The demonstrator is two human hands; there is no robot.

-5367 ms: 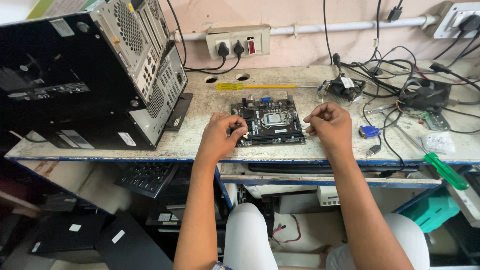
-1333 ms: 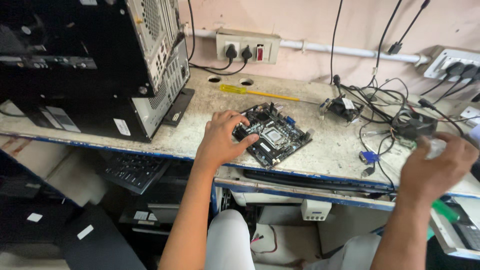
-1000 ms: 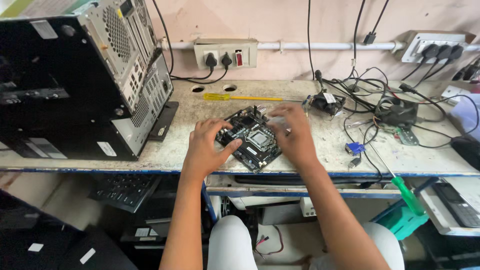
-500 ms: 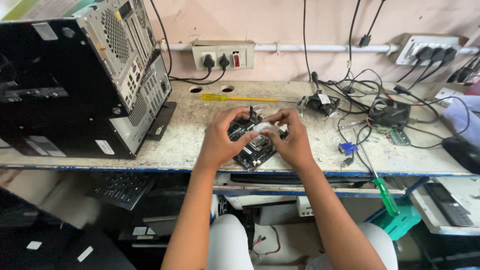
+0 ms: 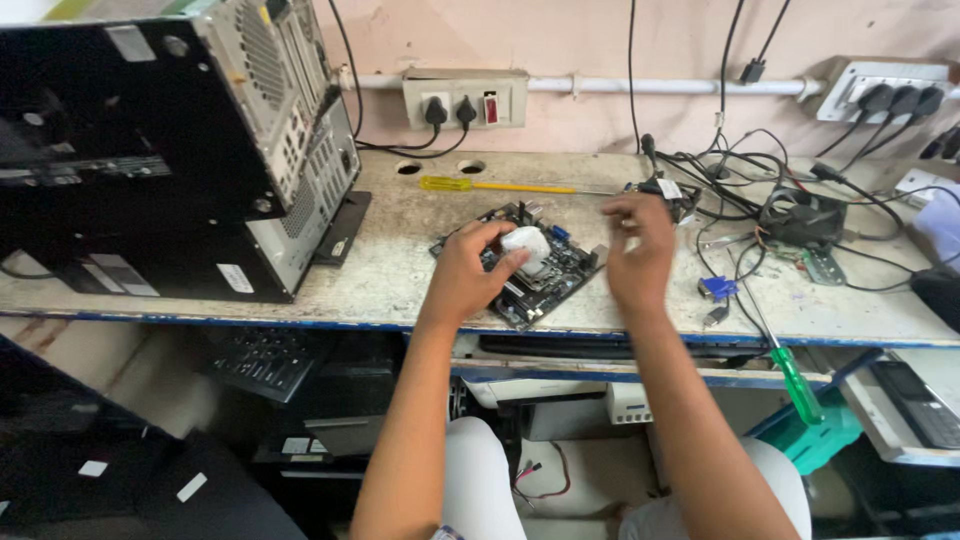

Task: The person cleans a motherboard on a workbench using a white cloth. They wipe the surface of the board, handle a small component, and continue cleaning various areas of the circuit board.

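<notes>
From the head view I see my left hand (image 5: 468, 272) resting over the small black motherboard (image 5: 522, 270), its grip closed around a white wad, a cloth or tissue as far as I can tell (image 5: 526, 246), which it presses onto the middle of the board. The motherboard lies flat on the worn worktop (image 5: 400, 260), turned at an angle, near the front edge and between my two arms. My right hand (image 5: 637, 250) hovers just beside the board's right end, its grip released, fingers loosely spread and holding nothing. Behind the board, a yellow-handled screwdriver (image 5: 480, 185) lies along the worktop, apart from both hands. To the left stands a black computer case (image 5: 160, 150), tilted, its rear panel facing the board. To the right a tangle of black cables (image 5: 740, 190) spreads across the surface, with a small black fan (image 5: 800, 215) among them and a blue connector (image 5: 718, 288) near my right hand. A green-handled screwdriver (image 5: 790, 375) hangs over the front edge at the right. A wall socket strip (image 5: 465, 100) sits behind the worktop, with two plugs in it.
</notes>
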